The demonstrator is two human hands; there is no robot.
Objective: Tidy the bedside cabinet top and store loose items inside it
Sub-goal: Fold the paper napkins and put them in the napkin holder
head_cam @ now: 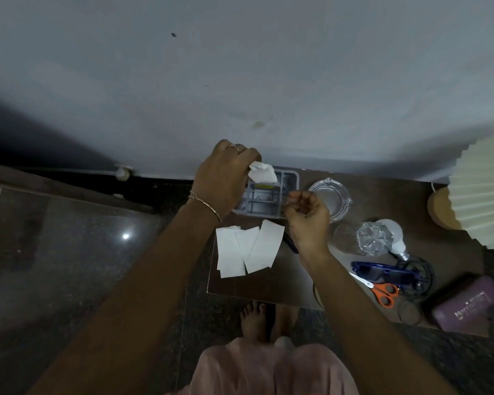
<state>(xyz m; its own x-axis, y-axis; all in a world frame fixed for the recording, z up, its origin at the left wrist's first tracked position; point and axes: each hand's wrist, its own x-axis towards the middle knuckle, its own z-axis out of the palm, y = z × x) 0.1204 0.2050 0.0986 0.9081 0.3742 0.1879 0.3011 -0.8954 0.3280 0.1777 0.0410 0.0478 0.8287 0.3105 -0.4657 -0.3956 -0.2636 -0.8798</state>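
Observation:
My left hand grips a crumpled white tissue above the grey compartment organiser tray at the back of the brown cabinet top. My right hand hovers at the tray's right edge with its fingers curled, and it may pinch something thin that I cannot make out. Three flat white paper sheets lie overlapping in front of the tray, between my forearms.
On the right lie a glass ashtray, a crystal glass piece, a white light bulb, blue glasses, orange scissors, a purple case and a pleated lamp. The wall stands right behind.

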